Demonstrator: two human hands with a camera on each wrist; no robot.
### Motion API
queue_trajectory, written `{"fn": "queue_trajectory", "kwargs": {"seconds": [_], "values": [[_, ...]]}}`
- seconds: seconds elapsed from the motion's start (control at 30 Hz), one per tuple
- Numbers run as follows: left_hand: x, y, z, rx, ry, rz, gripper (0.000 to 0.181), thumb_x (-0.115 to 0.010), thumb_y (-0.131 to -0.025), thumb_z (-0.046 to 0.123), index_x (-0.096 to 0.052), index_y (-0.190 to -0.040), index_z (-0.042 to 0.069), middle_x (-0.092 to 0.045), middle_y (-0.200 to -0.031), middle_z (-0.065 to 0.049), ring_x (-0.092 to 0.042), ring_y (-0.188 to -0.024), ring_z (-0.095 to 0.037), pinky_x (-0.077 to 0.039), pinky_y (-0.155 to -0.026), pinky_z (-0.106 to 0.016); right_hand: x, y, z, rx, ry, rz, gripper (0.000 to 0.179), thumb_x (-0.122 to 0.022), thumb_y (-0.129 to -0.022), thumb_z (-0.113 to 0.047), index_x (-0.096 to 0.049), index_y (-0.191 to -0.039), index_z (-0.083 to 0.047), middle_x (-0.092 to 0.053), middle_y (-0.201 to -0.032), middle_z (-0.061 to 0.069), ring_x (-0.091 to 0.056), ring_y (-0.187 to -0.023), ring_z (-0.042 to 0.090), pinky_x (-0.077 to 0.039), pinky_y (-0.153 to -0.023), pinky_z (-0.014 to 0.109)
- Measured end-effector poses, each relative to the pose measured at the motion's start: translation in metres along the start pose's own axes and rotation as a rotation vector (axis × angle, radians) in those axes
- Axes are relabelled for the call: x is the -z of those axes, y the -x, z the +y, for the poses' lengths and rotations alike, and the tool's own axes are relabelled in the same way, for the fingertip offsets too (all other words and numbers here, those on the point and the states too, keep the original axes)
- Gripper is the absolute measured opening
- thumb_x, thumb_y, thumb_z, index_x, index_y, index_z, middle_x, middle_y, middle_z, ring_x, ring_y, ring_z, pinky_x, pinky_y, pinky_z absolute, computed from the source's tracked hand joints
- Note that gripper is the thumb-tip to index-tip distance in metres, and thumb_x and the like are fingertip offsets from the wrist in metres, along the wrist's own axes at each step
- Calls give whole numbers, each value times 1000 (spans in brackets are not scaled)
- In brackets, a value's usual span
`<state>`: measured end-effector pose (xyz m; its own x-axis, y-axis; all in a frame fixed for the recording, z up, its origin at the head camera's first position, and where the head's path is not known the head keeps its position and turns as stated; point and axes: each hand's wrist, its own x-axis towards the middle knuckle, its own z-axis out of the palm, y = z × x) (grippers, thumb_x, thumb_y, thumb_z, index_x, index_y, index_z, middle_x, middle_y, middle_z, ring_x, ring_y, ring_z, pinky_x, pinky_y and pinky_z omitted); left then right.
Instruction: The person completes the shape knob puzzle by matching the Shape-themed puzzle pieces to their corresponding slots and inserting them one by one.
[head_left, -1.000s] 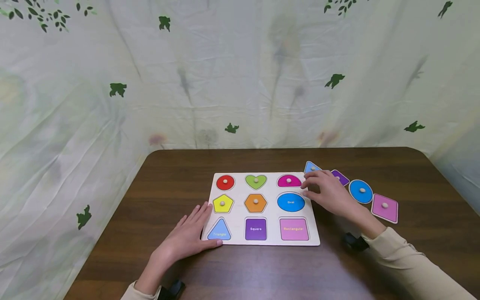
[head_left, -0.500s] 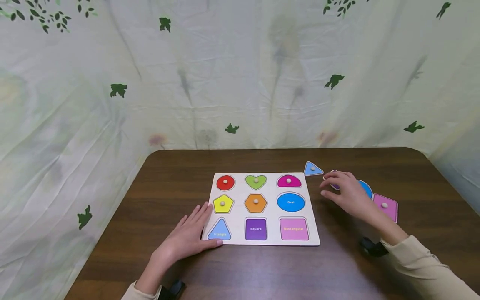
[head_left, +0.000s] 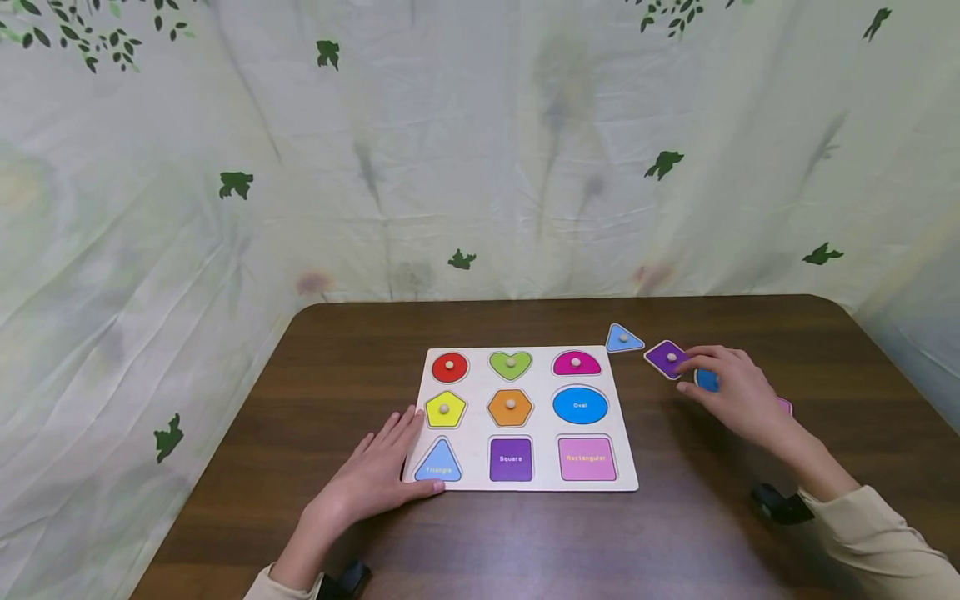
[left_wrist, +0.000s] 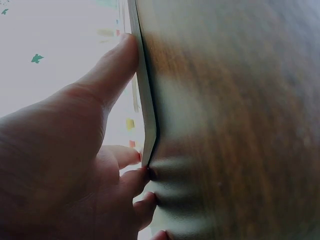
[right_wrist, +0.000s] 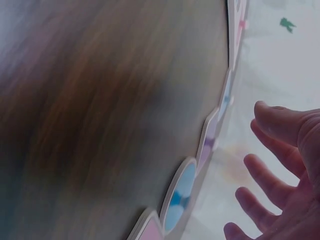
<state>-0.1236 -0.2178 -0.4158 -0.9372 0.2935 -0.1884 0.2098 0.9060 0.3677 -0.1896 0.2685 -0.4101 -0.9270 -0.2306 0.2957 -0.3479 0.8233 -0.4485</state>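
My left hand (head_left: 371,471) rests flat at the left edge of a white shape puzzle board (head_left: 474,458), fingers spread and thumb along the front edge. My right hand (head_left: 738,396) hovers over the loose knobbed pieces with its fingers loosely bent and nothing in them. Its fingertips overlap the purple square piece (head_left: 662,360) in the head view; the right wrist view shows them apart from the pieces. Beneath the hand lies a blue oval piece (right_wrist: 182,192), partly hidden, and beyond it a pink rectangular piece (right_wrist: 152,233). A blue triangle piece (head_left: 619,342) lies by the board's far right corner.
Seated in the board are a red circle (head_left: 442,367), a green heart (head_left: 501,363), a magenta half circle, a yellow pentagon and an orange hexagon. Printed recesses show a triangle, square, oval and rectangle. Behind the wooden table (head_left: 352,333) hangs a pale leaf-patterned curtain (head_left: 480,150).
My right hand has moved to the right, from beside the triangle piece, past the purple square, to over the oval. The pieces stay where they were. My left hand has not moved.
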Motion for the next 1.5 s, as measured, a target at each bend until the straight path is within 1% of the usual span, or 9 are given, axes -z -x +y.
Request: {"fn": "queue_trajectory", "kwargs": {"seconds": [0.2,0.43,0.6,0.77,0.9,1.03,1.2,1.3,1.5], "values": [[1,0,0,3,1,0,107,-67,-78,68,-24,-157,10,-21,-162,-9,-14,-149,-32,-17,-113,-61,7,5,11,-12,15,21,21,-78,-84,-10,-74,-104,-4,-55,-126,25,-39,-115,53,-33,-87,68],[0,0,-1,3,-1,0,108,-67,-78,69,-24,-157,10,-21,-162,-9,-14,-149,-31,-17,-113,-61,11,10,25,-9,70,42,21,-77,-83,-6,-74,-104,-2,-54,-128,26,-40,-114,55,-34,-86,67],[-1,0,-2,5,2,0,108,-67,-78,69,-24,-157,10,-21,-162,-9,-14,-149,-31,-17,-113,-61,12,12,34,-49,73,43,22,-77,-84,-10,-74,-104,0,-52,-129,28,-39,-113,56,-33,-84,70],[-1,-1,-2,10,-1,-1,108,-67,-77,70,-24,-157,11,-21,-162,-9,-14,-149,-31,-17,-113,-61,12,13,43,-113,75,12,24,-77,-86,-15,-74,-104,0,-49,-131,31,-35,-114,60,-30,-82,74],[0,-1,-2,13,-1,-2,108,-67,-77,70,-24,-157,11,-21,-162,-9,-14,-149,-31,-18,-113,-61,13,13,47,-152,93,-7,29,-77,-86,-21,-72,-105,1,-49,-130,34,-35,-113,62,-30,-81,76],[0,-1,-1,17,1,-5,109,-68,-77,69,-24,-157,11,-21,-162,-9,-14,-149,-31,-17,-113,-61,13,12,50,-181,107,-29,34,-76,-87,-27,-72,-104,2,-50,-127,36,-36,-111,62,-32,-80,76],[0,-1,0,19,2,-3,109,-68,-77,69,-24,-157,11,-21,-162,-8,-14,-149,-31,-17,-114,-61,12,9,54,-195,92,-47,35,-76,-87,-30,-73,-101,1,-51,-125,35,-36,-110,61,-32,-78,76],[0,-1,0,17,7,-4,108,-68,-77,69,-24,-157,11,-20,-162,-8,-14,-149,-31,-16,-114,-61,11,9,55,-196,87,-42,33,-76,-87,-29,-73,-100,1,-52,-123,35,-37,-110,61,-32,-79,76],[0,0,1,14,10,-3,108,-68,-77,69,-24,-157,11,-20,-162,-8,-13,-149,-31,-16,-114,-61,10,8,56,-182,89,-32,27,-77,-85,-20,-73,-99,3,-52,-123,36,-38,-110,61,-32,-81,76]]}}
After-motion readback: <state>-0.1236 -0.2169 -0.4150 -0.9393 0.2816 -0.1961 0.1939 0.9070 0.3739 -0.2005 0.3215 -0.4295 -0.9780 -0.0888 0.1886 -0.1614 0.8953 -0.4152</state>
